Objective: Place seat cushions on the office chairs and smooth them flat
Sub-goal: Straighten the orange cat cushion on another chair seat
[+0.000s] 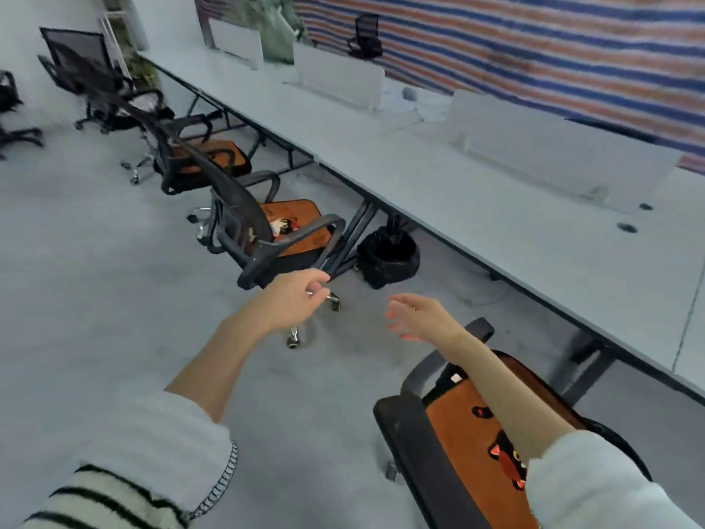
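Observation:
Three black mesh office chairs stand along the desk, each with an orange cartoon seat cushion. The nearest cushion lies on the chair at bottom right, under my right forearm. The middle chair carries a second cushion; a farther chair holds the third cushion. My left hand hangs loosely curled just below the middle chair's near armrest, holding nothing. My right hand floats open over the floor, fingers spread, empty.
A long white desk with low divider panels runs along the right. A black bin sits under it. More black chairs stand at the far left. Grey floor stretches across the left.

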A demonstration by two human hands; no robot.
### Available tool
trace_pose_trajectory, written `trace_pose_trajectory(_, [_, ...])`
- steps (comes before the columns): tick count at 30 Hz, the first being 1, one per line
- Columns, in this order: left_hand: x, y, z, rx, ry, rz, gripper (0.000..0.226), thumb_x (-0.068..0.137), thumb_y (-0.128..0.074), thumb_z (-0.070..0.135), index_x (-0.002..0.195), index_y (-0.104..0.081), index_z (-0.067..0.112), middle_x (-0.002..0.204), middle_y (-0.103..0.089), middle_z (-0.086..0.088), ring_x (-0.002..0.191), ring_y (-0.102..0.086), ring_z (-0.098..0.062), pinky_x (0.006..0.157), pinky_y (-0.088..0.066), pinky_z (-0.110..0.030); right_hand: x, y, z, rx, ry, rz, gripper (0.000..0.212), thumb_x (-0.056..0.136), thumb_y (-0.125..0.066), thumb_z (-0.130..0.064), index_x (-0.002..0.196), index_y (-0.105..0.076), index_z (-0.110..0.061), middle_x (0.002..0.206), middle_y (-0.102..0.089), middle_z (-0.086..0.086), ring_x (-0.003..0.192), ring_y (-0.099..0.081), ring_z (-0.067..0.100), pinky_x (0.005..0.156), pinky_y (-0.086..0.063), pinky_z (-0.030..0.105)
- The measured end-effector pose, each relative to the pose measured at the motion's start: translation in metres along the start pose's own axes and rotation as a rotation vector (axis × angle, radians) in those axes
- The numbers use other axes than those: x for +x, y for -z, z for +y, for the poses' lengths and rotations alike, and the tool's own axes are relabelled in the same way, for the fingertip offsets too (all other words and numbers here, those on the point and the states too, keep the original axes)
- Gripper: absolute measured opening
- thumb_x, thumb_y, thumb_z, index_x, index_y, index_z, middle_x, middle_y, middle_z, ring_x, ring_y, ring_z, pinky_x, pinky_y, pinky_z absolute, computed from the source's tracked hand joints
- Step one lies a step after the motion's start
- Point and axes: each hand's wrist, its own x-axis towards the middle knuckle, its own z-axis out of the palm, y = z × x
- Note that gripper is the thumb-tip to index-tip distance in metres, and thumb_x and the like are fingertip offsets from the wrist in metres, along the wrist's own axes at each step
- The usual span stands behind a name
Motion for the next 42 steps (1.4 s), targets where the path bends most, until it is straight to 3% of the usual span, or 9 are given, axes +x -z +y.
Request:
trace_pose_trajectory(6, [0.084, 0.043, -0.046, -0.002, -0.022, -0.045, 0.04, 0.098, -0.045, 0.03, 0.136, -0.046, 0.021, 0.127, -0.058, 0.002, 0.101, -0.055, -0.01, 0.092, -0.044, -0.028, 0.095, -0.021, -0.041, 0.087, -0.027, 0.04, 0.038, 0.1, -0.045, -0.025, 0.134, -0.048, -0.008, 0.124, -0.061, 0.015, 0.113, -0.06, 0.034, 0.102, -0.044, 0.048])
trace_pose_trajectory(10, [0.146, 0.067, -0.079, 0.012, 0.008, -0.107, 0.04, 0.097, -0.045, 0.032, 0.136, -0.046, 0.021, 0.128, -0.057, 0.001, 0.107, -0.056, -0.012, 0.093, -0.044, -0.028, 0.175, -0.029, -0.068, 0.158, -0.067, 0.101, 0.037, 0.099, -0.045, -0.027, 0.131, -0.051, -0.009, 0.12, -0.064, 0.013, 0.097, -0.063, 0.023, 0.096, -0.048, 0.041])
trace_pose_trajectory(16, [0.231, 0.119, -0.114, -0.009, 0.003, -0.131, 0.039, 0.096, -0.048, 0.031, 0.135, -0.048, 0.023, 0.132, -0.055, 0.001, 0.108, -0.055, -0.011, 0.094, -0.042, -0.026, 0.259, -0.035, -0.116, 0.173, -0.094, 0.107, 0.025, 0.099, -0.044, -0.027, 0.113, -0.059, -0.013, 0.113, -0.066, 0.014, 0.085, -0.059, 0.017, 0.067, -0.048, 0.022])
trace_pose_trajectory(20, [0.301, 0.147, -0.132, -0.01, -0.012, -0.139, 0.04, 0.097, -0.048, 0.03, 0.136, -0.047, 0.021, 0.138, -0.051, -0.001, 0.119, -0.053, -0.016, 0.1, -0.04, -0.029, 0.321, -0.03, -0.144, 0.178, -0.098, 0.132, 0.031, 0.099, -0.044, -0.032, 0.122, -0.057, -0.017, 0.099, -0.066, -0.002, 0.08, -0.063, 0.011, 0.072, -0.05, 0.024])
trace_pose_trajectory(27, [0.447, 0.197, -0.171, 0.072, -0.059, -0.115, 0.038, 0.097, -0.045, 0.032, 0.132, -0.05, 0.02, 0.135, -0.054, -0.002, 0.119, -0.052, -0.017, 0.094, -0.038, -0.026, 0.451, -0.027, -0.193, 0.213, -0.115, 0.2, 0.027, 0.099, -0.045, -0.03, 0.12, -0.056, -0.018, 0.102, -0.066, 0.0, 0.086, -0.063, 0.013, 0.088, -0.051, 0.033])
trace_pose_trajectory(30, [0.504, 0.215, -0.191, 0.126, 0.007, -0.154, 0.039, 0.099, -0.041, 0.031, 0.134, -0.048, 0.015, 0.136, -0.052, -0.007, 0.125, -0.049, -0.023, 0.099, -0.038, -0.031, 0.501, -0.031, -0.209, 0.225, -0.151, 0.194, 0.022, 0.099, -0.045, -0.029, 0.115, -0.056, -0.019, 0.101, -0.065, 0.002, 0.086, -0.061, 0.015, 0.088, -0.05, 0.032])
trace_pose_trajectory(34, [0.563, 0.21, -0.223, 0.126, 0.093, -0.227, 0.021, 0.098, -0.04, 0.03, 0.107, -0.058, 0.022, 0.112, -0.056, -0.013, 0.122, -0.051, -0.029, 0.09, -0.039, -0.03, 0.557, -0.035, -0.215, 0.211, -0.183, 0.156, 0.013, 0.099, -0.044, -0.026, 0.106, -0.054, -0.02, 0.098, -0.063, 0.002, 0.087, -0.059, 0.016, 0.075, -0.05, 0.025])
trace_pose_trajectory(38, [0.621, 0.179, -0.269, 0.082, 0.255, -0.296, 0.045, 0.098, -0.041, 0.033, 0.137, -0.045, 0.011, 0.138, -0.05, -0.01, 0.126, -0.048, -0.027, 0.101, -0.038, -0.033, 0.634, -0.035, -0.204, 0.198, -0.238, 0.123, 0.02, 0.097, -0.047, -0.026, 0.109, -0.06, -0.016, 0.095, -0.065, 0.002, 0.087, -0.061, 0.017, 0.088, -0.053, 0.037])
trace_pose_trajectory(42, [0.662, 0.141, -0.315, 0.024, 0.426, -0.301, 0.048, 0.098, -0.04, 0.028, 0.141, -0.037, 0.008, 0.145, -0.042, -0.013, 0.133, -0.04, -0.03, 0.106, -0.032, -0.033, 0.704, -0.045, -0.181, 0.13, -0.293, 0.045, 0.023, 0.097, -0.046, -0.027, 0.109, -0.059, -0.014, 0.099, -0.066, 0.009, 0.093, -0.064, 0.028, 0.093, -0.051, 0.041])
